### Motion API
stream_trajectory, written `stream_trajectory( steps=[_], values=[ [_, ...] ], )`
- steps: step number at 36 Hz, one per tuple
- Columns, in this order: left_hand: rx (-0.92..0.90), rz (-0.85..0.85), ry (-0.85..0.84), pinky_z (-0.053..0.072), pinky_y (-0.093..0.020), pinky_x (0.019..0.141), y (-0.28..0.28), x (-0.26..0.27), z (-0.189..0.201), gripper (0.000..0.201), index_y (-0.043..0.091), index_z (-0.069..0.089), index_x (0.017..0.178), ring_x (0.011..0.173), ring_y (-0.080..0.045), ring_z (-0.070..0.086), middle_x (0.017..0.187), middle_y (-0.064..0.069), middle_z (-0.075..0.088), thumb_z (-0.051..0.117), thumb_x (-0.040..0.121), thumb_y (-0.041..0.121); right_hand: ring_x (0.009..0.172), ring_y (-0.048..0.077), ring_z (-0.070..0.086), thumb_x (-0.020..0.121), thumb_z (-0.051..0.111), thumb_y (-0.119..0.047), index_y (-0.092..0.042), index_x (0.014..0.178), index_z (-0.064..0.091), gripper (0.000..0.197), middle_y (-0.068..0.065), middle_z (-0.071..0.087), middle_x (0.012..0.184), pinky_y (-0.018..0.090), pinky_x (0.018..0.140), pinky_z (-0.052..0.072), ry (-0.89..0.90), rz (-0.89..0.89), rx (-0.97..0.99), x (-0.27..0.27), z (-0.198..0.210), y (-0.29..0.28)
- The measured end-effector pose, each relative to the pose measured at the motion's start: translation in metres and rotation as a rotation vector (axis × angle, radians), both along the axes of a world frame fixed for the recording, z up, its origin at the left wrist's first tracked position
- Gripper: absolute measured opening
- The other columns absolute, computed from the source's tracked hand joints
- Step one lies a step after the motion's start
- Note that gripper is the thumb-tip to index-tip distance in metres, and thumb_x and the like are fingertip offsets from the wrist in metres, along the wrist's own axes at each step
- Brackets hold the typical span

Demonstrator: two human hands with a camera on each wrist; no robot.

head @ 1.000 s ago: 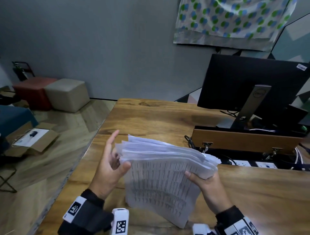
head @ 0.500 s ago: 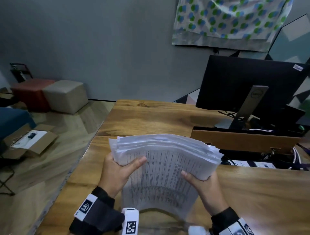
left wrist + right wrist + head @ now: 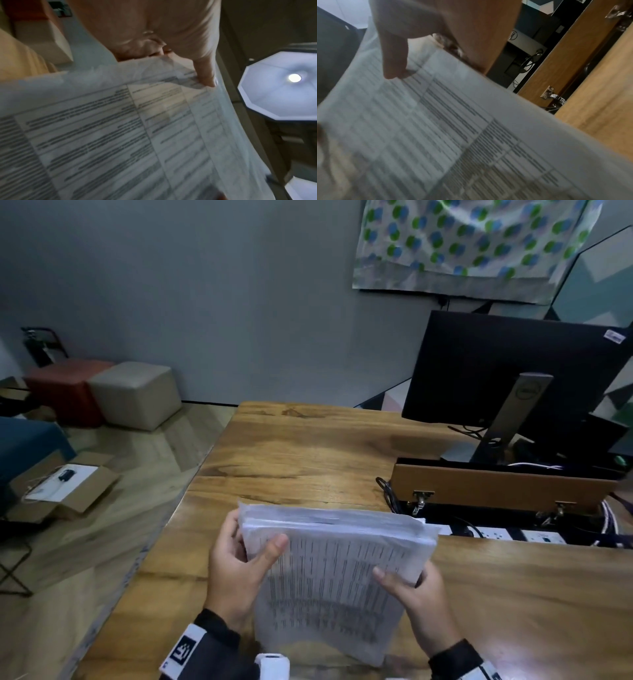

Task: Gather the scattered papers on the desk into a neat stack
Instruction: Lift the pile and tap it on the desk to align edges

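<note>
A thick stack of printed papers (image 3: 329, 573) stands tilted on its lower edge over the wooden desk (image 3: 308, 460), printed face toward me. My left hand (image 3: 239, 556) grips its upper left corner, thumb across the front sheet and fingers behind. My right hand (image 3: 411, 587) grips the right side, thumb on the front. The top edges of the sheets are nearly level but slightly fanned. In the left wrist view the thumb presses the papers (image 3: 120, 135); the right wrist view likewise shows a thumb on the printed sheet (image 3: 453, 128).
A black monitor (image 3: 507, 378) on a stand sits at the back right behind a raised wooden cable flap (image 3: 496, 487) with power sockets (image 3: 493, 532) and cables. The desk's left edge (image 3: 161, 535) drops to the floor, where a cardboard box (image 3: 65, 487) and ottomans (image 3: 133, 395) stand.
My left hand went from open beside the stack to gripping its upper left corner. The stack has turned more upright and its sheets have drawn together into a squarer block.
</note>
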State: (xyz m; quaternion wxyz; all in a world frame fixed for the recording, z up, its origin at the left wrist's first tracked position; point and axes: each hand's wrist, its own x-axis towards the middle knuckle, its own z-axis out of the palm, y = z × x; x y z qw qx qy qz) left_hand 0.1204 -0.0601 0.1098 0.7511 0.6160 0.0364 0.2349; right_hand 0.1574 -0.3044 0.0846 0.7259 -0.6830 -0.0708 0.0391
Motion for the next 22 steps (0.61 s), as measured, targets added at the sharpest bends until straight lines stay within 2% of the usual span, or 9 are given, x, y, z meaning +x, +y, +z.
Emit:
stream_trajectory(
  steps=[3,6,8,9,11,13,16,20,22],
  values=[
    [-0.015,0.017,-0.012,0.058,-0.018,0.065,-0.003,-0.001,0.0,0.05,0.013,0.062,0.104,0.082,-0.01,0.075,0.09,0.001,0.078,0.089,0.063,0.023,0.095,0.018,0.075,0.067,0.087,-0.015,-0.007,0.111,0.067,0.05,0.005,0.079,0.104,0.028,0.076,0.06,0.002,0.03,-0.012,0.0,-0.004,0.001],
    [0.006,-0.013,-0.011,0.059,-0.022,0.069,0.003,0.0,0.0,0.047,0.013,0.059,0.108,0.085,-0.014,0.073,0.095,-0.004,0.076,0.084,0.068,0.007,0.094,0.02,0.075,0.065,0.087,-0.017,-0.008,0.11,0.067,0.05,0.006,0.078,0.102,0.028,0.071,0.06,0.02,0.018,0.012,0.002,-0.006,-0.004],
    [0.022,-0.095,0.041,0.059,-0.021,0.067,0.009,0.002,-0.005,0.057,0.017,0.056,0.11,0.085,-0.012,0.074,0.095,0.001,0.077,0.085,0.062,0.006,0.095,0.021,0.074,0.066,0.088,-0.018,-0.008,0.107,0.068,0.047,0.006,0.079,0.102,0.028,0.072,0.06,0.047,0.066,-0.006,0.003,-0.006,-0.005],
    [0.031,-0.137,0.078,0.059,-0.022,0.067,0.013,0.003,-0.008,0.066,0.019,0.054,0.111,0.086,-0.011,0.074,0.096,0.004,0.077,0.092,0.057,0.013,0.096,0.022,0.074,0.065,0.09,-0.022,-0.009,0.107,0.069,0.048,0.006,0.079,0.103,0.028,0.074,0.06,0.063,0.1,-0.026,0.004,-0.008,-0.006],
    [0.078,-0.206,0.179,0.061,-0.027,0.072,0.022,0.004,-0.017,0.087,0.019,0.054,0.114,0.093,-0.014,0.073,0.1,0.006,0.076,0.097,0.042,0.039,0.099,0.024,0.074,0.057,0.091,-0.032,-0.009,0.107,0.071,0.058,0.008,0.078,0.105,0.031,0.078,0.06,0.107,0.141,-0.046,0.006,-0.012,-0.006],
    [0.14,-0.263,0.291,0.061,-0.032,0.076,0.028,0.006,-0.023,0.09,0.014,0.061,0.111,0.099,-0.02,0.072,0.105,0.0,0.076,0.094,0.038,0.054,0.1,0.026,0.074,0.063,0.09,-0.024,-0.009,0.106,0.071,0.05,0.009,0.078,0.106,0.034,0.08,0.06,0.132,0.146,-0.05,0.008,-0.015,-0.006],
    [0.163,-0.309,0.326,0.061,-0.031,0.078,0.023,0.01,-0.027,0.06,0.013,0.068,0.11,0.103,-0.021,0.072,0.108,-0.004,0.076,0.092,0.058,0.033,0.098,0.021,0.074,0.081,0.075,0.002,-0.011,0.107,0.068,0.03,0.004,0.079,0.103,0.034,0.08,0.061,0.126,0.149,-0.071,0.008,-0.01,0.003],
    [0.162,-0.215,0.266,0.059,-0.02,0.074,0.015,0.014,-0.015,0.038,0.017,0.07,0.102,0.097,-0.011,0.073,0.1,0.006,0.078,0.081,0.065,0.018,0.088,0.01,0.073,0.081,0.071,0.006,-0.015,0.098,0.068,0.027,-0.007,0.079,0.092,0.025,0.071,0.06,0.056,0.094,-0.059,0.008,0.002,0.006],
    [0.198,-0.2,0.236,0.059,-0.02,0.073,0.015,0.014,-0.007,0.031,0.019,0.07,0.098,0.094,-0.009,0.073,0.097,0.007,0.078,0.078,0.073,0.002,0.088,0.007,0.072,0.081,0.07,0.007,-0.015,0.097,0.067,0.028,-0.007,0.078,0.092,0.026,0.071,0.061,0.019,0.085,-0.036,0.009,0.006,0.003]
  ],
)
